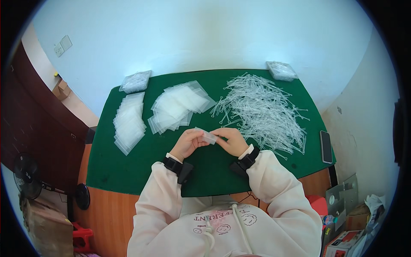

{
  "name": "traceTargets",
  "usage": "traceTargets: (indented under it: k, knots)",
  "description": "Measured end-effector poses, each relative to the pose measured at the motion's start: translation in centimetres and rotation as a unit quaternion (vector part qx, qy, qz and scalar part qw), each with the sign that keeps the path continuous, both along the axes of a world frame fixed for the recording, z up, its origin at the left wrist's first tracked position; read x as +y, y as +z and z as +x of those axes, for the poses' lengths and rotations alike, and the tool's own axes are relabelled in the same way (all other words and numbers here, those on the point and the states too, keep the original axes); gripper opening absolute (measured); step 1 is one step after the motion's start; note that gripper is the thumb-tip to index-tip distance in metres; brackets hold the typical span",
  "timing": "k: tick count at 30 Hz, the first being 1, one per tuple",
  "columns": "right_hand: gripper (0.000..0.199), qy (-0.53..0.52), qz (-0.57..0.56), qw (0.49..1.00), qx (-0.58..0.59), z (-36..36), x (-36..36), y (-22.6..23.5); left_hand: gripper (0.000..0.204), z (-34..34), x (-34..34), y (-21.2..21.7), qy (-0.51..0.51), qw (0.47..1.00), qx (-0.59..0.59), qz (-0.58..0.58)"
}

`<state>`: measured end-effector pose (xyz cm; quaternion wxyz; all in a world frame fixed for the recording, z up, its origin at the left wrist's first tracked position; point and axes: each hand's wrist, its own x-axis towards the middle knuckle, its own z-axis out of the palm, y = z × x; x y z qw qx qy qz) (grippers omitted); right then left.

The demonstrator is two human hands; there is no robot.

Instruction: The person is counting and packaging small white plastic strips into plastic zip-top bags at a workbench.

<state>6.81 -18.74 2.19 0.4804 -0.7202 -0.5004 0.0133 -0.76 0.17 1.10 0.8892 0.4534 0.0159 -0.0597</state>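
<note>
My left hand (187, 144) and my right hand (231, 140) meet over the near middle of the green table. Between them is a small clear plastic bag (208, 137), pinched by the fingers of both hands. Just beyond my hands lies a fanned pile of clear plastic bags (177, 105). To its left runs an overlapping row of similar bags (129, 122). Right of my right hand spreads a large heap of thin clear plastic sticks with looped ends (265, 113). Whether anything is inside the held bag, I cannot tell.
Filled clear packs stand at the table's back left (136, 81) and back right (282, 71). A phone (326, 147) lies at the right edge of the green table (205, 180). On the floor are a black fan (28, 175) at left and boxes (344, 243) at right.
</note>
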Motion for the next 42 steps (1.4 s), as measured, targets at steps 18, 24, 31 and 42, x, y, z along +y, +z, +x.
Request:
traceTargets:
  k: [18,24,31,42]
  knots:
    - [0.013,0.063,-0.021,0.904,0.422,0.2,-0.3,-2.1,0.021,0.1,-0.3,-0.2,0.082,0.954,-0.053,0.282]
    - [0.012,0.001,0.058,0.926,0.373,0.9,0.2,-2.6,0.014,0.4,-0.6,-1.3,0.059,0.932,-0.071,0.352]
    - [0.010,0.005,0.020,0.961,0.275,0.5,0.2,-2.7,0.015,-0.2,-1.9,-1.1,0.066,0.874,-0.121,0.467]
    - [0.011,-0.041,0.011,0.986,0.164,0.4,-0.1,-2.3,0.015,-0.1,-1.2,-0.8,0.084,0.830,-0.145,0.532]
